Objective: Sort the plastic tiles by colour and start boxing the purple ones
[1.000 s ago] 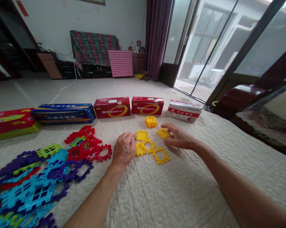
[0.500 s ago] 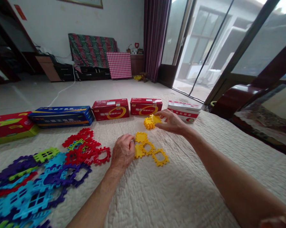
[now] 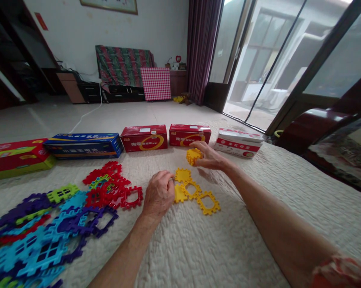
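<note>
Nearest me, at the lower right, a patterned sleeve (image 3: 339, 272) shows by the right forearm, above a quilted cloth (image 3: 180, 252). On my left, blue, purple, green and red plastic pieces (image 3: 36, 244) lie in an overlapping heap, with a cluster of red pieces (image 3: 108, 192) at its far end.

Ahead of me, a yellow frame (image 3: 201, 203) lies flat, touching or nearly touching a second yellow frame (image 3: 185, 189). Beside that one are a lower yellow square (image 3: 180, 195) and an upper yellow square (image 3: 183, 175). My left hand (image 3: 160, 191) rests just left of them, its fingers curled in; I cannot tell whether they grip the lower square's edge or merely sit against it.

Farther out, I have my right hand (image 3: 209, 155) around a stack of yellow pieces (image 3: 193, 157), thumb on the near side, fingers on the far side, narrowed to its width. The stack sits just in front of a red box (image 3: 180, 138). To its right is a white-and-red box (image 3: 239, 144); to its left, another red box (image 3: 144, 140) and a blue box (image 3: 84, 147). Beyond, I see pale floor (image 3: 126, 114) and a purple curtain (image 3: 200, 48).
</note>
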Demonstrator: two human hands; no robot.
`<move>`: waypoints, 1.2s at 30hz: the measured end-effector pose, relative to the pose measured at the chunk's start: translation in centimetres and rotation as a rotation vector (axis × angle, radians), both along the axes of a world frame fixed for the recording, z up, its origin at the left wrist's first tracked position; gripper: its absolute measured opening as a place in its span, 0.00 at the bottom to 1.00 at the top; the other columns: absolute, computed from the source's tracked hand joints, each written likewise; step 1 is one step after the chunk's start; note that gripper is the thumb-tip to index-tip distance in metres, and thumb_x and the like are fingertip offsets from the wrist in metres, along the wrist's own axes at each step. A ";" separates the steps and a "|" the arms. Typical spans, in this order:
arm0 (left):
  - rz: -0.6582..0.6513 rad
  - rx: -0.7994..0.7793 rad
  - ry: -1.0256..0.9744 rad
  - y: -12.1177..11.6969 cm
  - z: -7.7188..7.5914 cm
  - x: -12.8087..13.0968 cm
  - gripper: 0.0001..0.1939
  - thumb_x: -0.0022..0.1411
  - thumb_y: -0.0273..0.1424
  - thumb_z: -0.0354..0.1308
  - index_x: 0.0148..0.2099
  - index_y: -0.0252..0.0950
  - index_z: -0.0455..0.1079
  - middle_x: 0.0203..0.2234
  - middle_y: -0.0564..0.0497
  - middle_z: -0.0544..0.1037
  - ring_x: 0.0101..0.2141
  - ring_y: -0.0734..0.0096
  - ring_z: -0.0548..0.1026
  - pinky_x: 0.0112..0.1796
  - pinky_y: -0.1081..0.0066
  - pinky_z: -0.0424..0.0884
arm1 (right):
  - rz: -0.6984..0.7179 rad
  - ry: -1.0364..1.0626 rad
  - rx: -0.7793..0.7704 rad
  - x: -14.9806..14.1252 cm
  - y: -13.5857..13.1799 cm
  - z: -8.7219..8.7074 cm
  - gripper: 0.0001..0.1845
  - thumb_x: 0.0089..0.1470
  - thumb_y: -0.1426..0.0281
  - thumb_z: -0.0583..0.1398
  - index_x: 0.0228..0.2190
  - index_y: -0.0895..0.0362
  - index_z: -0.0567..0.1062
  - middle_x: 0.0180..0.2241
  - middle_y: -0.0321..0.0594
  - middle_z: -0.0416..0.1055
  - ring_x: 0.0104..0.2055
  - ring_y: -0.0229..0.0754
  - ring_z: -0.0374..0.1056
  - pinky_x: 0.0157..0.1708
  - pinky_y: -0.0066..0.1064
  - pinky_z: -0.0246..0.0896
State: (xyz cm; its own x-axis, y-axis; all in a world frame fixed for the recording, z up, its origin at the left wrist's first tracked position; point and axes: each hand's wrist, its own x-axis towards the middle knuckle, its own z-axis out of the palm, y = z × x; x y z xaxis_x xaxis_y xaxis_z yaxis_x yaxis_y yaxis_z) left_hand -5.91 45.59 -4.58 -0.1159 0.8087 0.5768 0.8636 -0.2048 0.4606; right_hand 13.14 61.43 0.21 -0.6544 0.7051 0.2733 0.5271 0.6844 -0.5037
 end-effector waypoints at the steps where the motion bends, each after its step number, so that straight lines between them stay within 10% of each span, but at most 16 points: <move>1: -0.001 -0.001 -0.004 0.0 0.0 0.0 0.14 0.57 0.21 0.49 0.38 0.37 0.75 0.38 0.47 0.79 0.41 0.63 0.76 0.46 0.64 0.72 | 0.012 -0.017 0.007 -0.2 -0.1 -0.1 0.37 0.42 0.75 0.62 0.56 0.53 0.64 0.57 0.46 0.59 0.59 0.49 0.58 0.59 0.43 0.55; 14: 0.005 -0.016 -0.019 -0.1 0.1 -0.1 0.13 0.58 0.21 0.50 0.38 0.37 0.75 0.39 0.48 0.79 0.42 0.64 0.75 0.47 0.65 0.72 | 0.014 -0.211 0.127 -1.1 0.0 -0.2 0.33 0.42 0.77 0.60 0.53 0.55 0.67 0.46 0.45 0.67 0.45 0.46 0.67 0.46 0.36 0.64; 36: 0.036 -0.041 -0.103 0.1 0.4 -0.1 0.15 0.56 0.21 0.49 0.39 0.35 0.76 0.40 0.46 0.80 0.43 0.64 0.77 0.49 0.66 0.72 | 0.034 -0.287 0.113 0.3 1.4 -0.3 0.39 0.42 0.75 0.60 0.57 0.54 0.60 0.53 0.48 0.64 0.53 0.50 0.64 0.54 0.40 0.62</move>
